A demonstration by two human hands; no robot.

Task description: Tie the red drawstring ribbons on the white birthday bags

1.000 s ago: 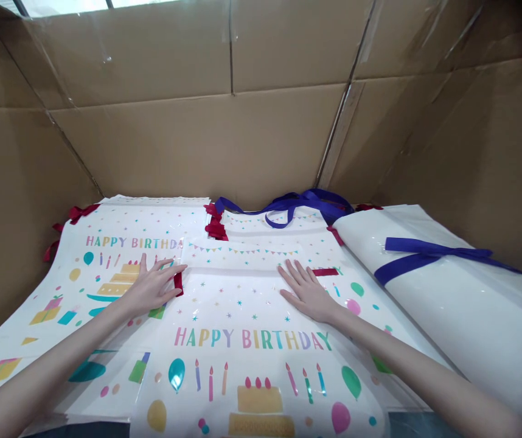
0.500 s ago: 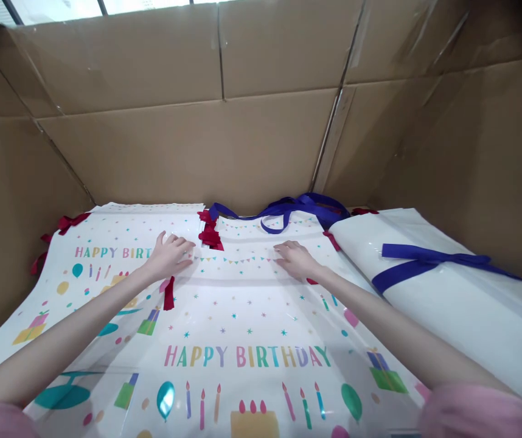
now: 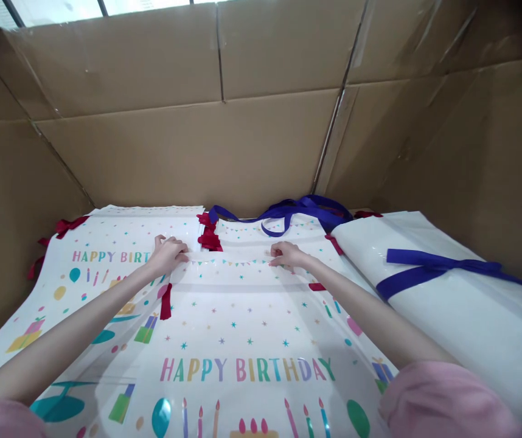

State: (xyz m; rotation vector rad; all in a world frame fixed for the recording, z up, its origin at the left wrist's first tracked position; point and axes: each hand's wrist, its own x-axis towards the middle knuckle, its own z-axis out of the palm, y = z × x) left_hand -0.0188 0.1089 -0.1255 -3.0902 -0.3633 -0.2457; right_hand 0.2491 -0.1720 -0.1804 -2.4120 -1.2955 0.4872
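Observation:
A large white gift bag [image 3: 247, 331] printed with "HAPPY BIRTHDAY", candles and balloons lies in front of me, its top edge slightly raised. At the left end of that edge, my left hand [image 3: 168, 254] is closed, with the fingers curled and pinching it. My right hand [image 3: 287, 254] grips the right end in the same way; its fingertips are partly hidden. Red ribbon [image 3: 165, 302] hangs beside the bag on the left, and another red ribbon piece [image 3: 316, 286] shows below my right wrist. Behind the edge lies another printed bag [image 3: 243, 234].
Tall cardboard walls [image 3: 188, 152] enclose the back and sides. More printed bags [image 3: 106, 234] with red bows [image 3: 70, 226] lie at left. A folded white bundle [image 3: 462, 328] tied with blue ribbon [image 3: 443, 263] lies at right. Loose blue ribbon [image 3: 306, 207] rests at the back.
Both hands have gone from spread flat on the bag to closed on its top edge. The bag has shifted slightly toward me, and its edge has lifted.

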